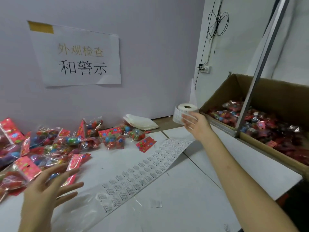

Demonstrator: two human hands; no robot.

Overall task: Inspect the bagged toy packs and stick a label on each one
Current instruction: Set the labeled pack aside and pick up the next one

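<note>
Seemingly at the label-fetching step; reaches right hand point(195, 123), fingers straight and apart, to label roll point(187, 108) far right beside cardboard box point(217, 97); holds left hand point(43, 193) spread, empty, over toy packs point(50, 148) heaped near left; next probably calls for peeling one label off unrolled strip point(150, 164).

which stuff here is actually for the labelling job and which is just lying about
For the job:
pile of clear bagged toy packs with red header cards
long white strip of printed labels
white label roll
brown cardboard box of more packs

Lying about:
stack of folded white sheets
white paper wall sign
coiled black cable
</note>
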